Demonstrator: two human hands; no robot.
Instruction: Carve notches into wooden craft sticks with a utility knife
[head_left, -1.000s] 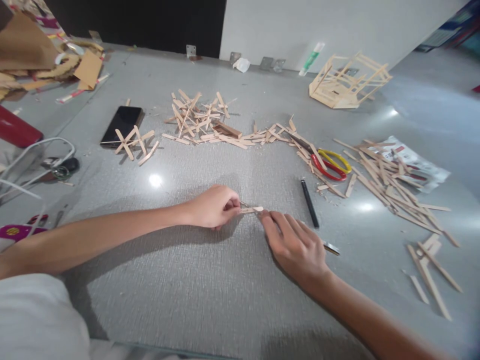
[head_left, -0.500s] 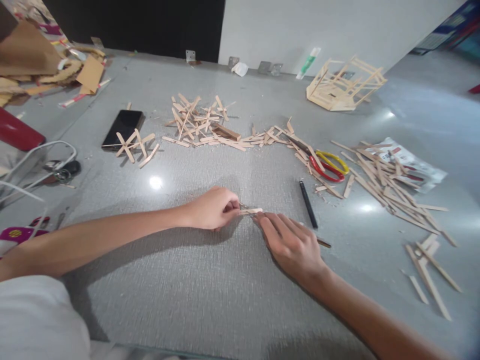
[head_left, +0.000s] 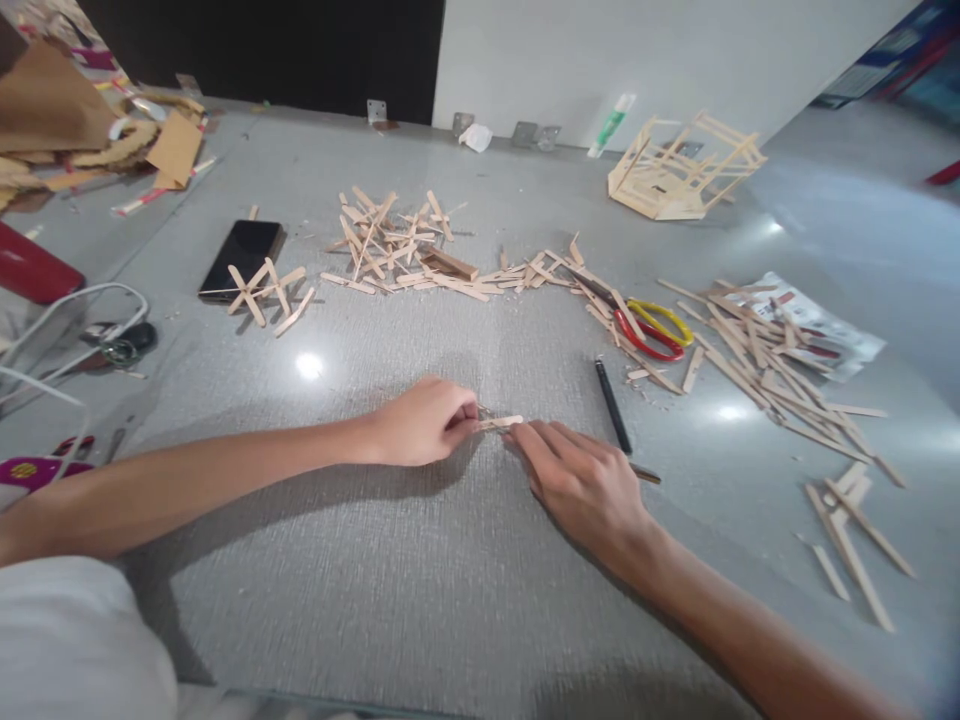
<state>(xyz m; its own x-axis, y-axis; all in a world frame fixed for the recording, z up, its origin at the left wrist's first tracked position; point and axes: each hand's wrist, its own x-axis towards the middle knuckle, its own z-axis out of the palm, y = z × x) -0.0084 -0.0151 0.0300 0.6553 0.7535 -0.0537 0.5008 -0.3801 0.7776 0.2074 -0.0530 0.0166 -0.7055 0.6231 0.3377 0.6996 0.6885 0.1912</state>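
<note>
My left hand [head_left: 431, 422] is closed in a pinch on a small wooden craft stick [head_left: 501, 424], low over the middle of the table. The stick's rounded end points right, and another thin sliver shows just behind it. My right hand [head_left: 589, 480] lies palm down, its fingertips right at the stick's free end. Beneath that palm runs a slim cutter knife [head_left: 646, 474]; only its back end sticks out on the right, and the fingers hide the rest. A black pen-like tool [head_left: 613, 405] rests just beyond my right hand.
Wooden stick pieces [head_left: 390, 240] lie heaped at the back, with scissors [head_left: 652, 330] to their right. More sticks [head_left: 780, 370] cover a plastic packet [head_left: 844, 335]. A stick frame [head_left: 682, 170] stands near the wall. At left are a phone [head_left: 244, 255], a white cable [head_left: 112, 290] and cardboard [head_left: 176, 150].
My right hand has slid slightly left and closer to the stick, and less of the knife's back end shows. My left hand keeps its pinch. The view has shifted a little.
</note>
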